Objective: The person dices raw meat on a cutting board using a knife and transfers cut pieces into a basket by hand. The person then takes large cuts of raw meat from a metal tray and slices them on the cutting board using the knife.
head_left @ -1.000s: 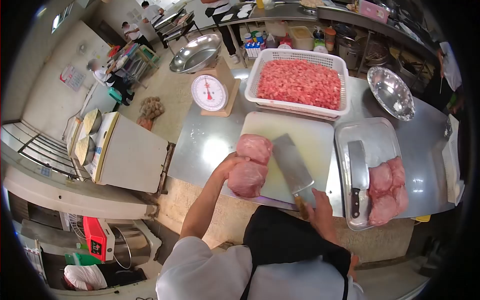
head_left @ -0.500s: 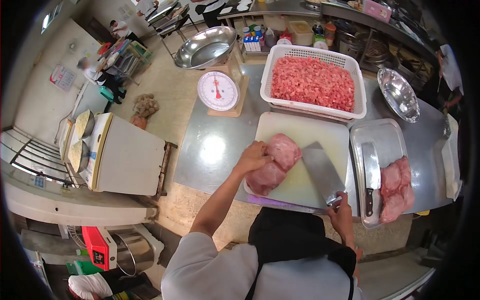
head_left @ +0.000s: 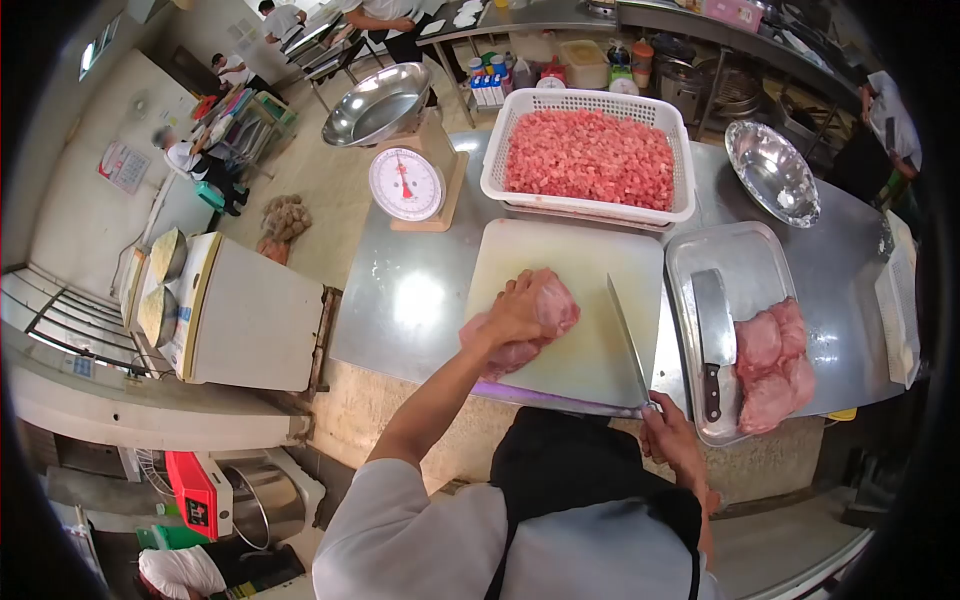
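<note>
A piece of raw meat (head_left: 556, 303) lies on the white cutting board (head_left: 600, 370), near its left side. My left hand (head_left: 514, 312) rests on top of the meat with its fingers spread over it. At the board's front right corner, my right hand (head_left: 668, 430) is wrapped round the handle of a cleaver (head_left: 627, 335). The blade is turned nearly edge-up and points away from me, apart from the meat. To the right, a metal tray (head_left: 730, 243) bears a second cleaver (head_left: 712, 318) with a black handle and more pieces of meat (head_left: 770, 365).
Behind the board stands a white basket (head_left: 688, 180) of diced meat (head_left: 590, 155). A dial scale (head_left: 407, 184) with a steel pan (head_left: 377, 103) is at the back left, a steel bowl (head_left: 772, 172) at the back right. Several people work farther off.
My left hand has gone from the side of the meat to its top, and the meat now lies flatter. My right hand has closed round the cleaver's handle and turned the blade on edge.
</note>
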`<state>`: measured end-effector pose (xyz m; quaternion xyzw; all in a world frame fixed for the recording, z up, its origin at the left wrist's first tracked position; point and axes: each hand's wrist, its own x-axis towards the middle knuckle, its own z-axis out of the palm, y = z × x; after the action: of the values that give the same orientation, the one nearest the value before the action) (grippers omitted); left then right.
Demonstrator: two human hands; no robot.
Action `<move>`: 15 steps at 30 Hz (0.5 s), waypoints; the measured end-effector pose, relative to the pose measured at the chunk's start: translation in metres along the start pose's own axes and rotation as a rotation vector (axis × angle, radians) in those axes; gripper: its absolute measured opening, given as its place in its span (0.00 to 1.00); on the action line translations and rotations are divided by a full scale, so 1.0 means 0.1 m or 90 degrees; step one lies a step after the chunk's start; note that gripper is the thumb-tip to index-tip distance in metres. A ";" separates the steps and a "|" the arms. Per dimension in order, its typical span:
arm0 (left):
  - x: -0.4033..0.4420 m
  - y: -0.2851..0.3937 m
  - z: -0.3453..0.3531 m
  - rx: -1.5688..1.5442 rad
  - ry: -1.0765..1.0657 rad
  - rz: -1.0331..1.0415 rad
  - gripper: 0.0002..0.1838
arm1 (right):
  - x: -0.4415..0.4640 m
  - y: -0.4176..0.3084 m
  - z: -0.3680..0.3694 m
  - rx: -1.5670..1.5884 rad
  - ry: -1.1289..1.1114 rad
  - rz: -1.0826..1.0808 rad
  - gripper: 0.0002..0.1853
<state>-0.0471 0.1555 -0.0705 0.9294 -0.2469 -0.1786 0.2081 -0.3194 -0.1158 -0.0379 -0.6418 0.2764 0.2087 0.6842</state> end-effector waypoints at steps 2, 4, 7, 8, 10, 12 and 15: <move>-0.03 0.07 0.09 -0.007 -0.004 0.036 0.64 | -0.01 -0.01 -0.04 -0.032 -0.002 -0.007 0.26; -0.06 0.19 0.09 0.005 -0.008 0.033 0.63 | 0.07 0.05 -0.11 -0.043 0.001 -0.026 0.25; -0.08 0.21 0.16 0.009 0.009 0.032 0.63 | 0.09 0.06 -0.20 -0.082 0.000 -0.007 0.25; -0.09 0.20 0.18 0.010 0.016 0.034 0.64 | 0.09 0.05 -0.22 -0.096 0.000 0.008 0.25; -0.10 0.21 0.19 0.010 0.017 0.036 0.63 | 0.10 0.06 -0.23 -0.114 0.010 -0.008 0.25; -0.09 0.22 0.17 0.010 0.021 0.041 0.63 | 0.12 0.07 -0.24 -0.126 0.022 -0.012 0.26; -0.14 0.25 0.20 0.011 0.016 0.049 0.62 | 0.10 -0.01 -0.22 -0.146 0.039 -0.001 0.26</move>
<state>-0.0766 0.1368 -0.0722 0.9232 -0.2811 -0.1565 0.2101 -0.3138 -0.1388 -0.0438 -0.7221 0.2710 0.2189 0.5976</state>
